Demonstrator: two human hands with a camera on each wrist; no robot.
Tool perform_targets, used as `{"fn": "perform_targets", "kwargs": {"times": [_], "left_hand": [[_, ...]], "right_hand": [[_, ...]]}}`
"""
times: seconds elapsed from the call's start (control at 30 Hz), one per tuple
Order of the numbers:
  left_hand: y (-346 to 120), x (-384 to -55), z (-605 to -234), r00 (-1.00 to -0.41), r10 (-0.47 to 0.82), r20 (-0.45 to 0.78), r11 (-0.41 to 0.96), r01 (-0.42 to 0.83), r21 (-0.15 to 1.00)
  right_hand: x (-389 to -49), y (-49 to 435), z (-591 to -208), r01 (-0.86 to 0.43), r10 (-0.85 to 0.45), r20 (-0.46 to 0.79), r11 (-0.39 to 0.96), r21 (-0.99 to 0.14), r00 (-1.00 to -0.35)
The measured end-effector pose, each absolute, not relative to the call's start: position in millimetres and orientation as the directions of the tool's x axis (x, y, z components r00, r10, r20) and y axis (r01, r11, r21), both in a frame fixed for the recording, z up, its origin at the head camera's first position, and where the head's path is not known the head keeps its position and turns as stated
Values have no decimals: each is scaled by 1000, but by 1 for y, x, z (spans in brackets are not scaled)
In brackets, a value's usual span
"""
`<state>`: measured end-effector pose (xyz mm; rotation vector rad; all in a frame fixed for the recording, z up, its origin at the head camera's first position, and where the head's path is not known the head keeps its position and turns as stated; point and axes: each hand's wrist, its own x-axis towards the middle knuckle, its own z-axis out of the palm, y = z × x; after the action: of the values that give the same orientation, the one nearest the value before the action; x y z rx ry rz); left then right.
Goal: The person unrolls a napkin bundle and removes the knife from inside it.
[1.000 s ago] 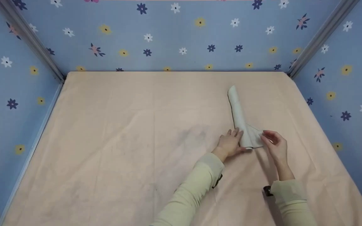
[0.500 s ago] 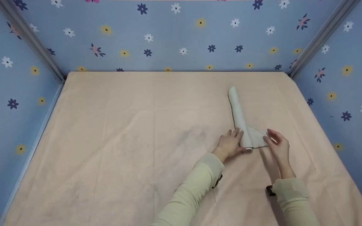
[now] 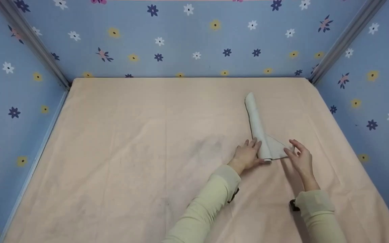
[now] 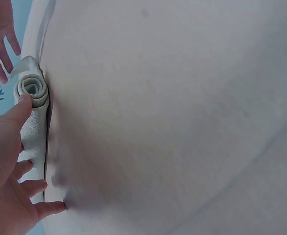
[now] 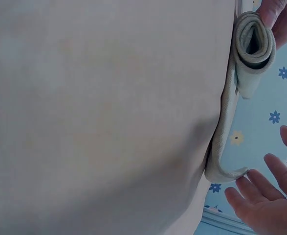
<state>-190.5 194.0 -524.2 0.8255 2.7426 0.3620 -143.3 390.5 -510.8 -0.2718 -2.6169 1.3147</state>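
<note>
A pale grey-green cloth [image 3: 256, 116], mostly rolled into a long tube, lies on the right half of the table. My left hand [image 3: 247, 154] rests against the near end of the roll, its fingers spread along the side. In the left wrist view the thumb touches the coiled end of the cloth [image 4: 32, 89]. A loose flap runs from the roll towards my right hand [image 3: 302, 160]. Seen from the right wrist, fingertips of the right hand [image 5: 270, 200] touch the flap's upturned edge, the thumb held apart from the cloth [image 5: 226, 171].
A peach tablecloth [image 3: 120, 141] with creases and faint dark smudges covers the table. Blue flower-patterned walls [image 3: 194, 37] stand behind and at both sides, with grey metal posts [image 3: 346, 42] in the far corners.
My right hand has moved a little to the right, and the flap's corner now stretches farther out from the roll. The left hand and the rolled part have stayed in place.
</note>
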Motion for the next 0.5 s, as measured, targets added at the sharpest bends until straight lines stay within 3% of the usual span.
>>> {"fn": "perform_targets", "kwargs": {"times": [0.5], "left_hand": [[193,-191,-525,-802,574,-163,805,517,292]], "right_hand": [[-141,393,-508,70,284,149,637,-768,-947]]}}
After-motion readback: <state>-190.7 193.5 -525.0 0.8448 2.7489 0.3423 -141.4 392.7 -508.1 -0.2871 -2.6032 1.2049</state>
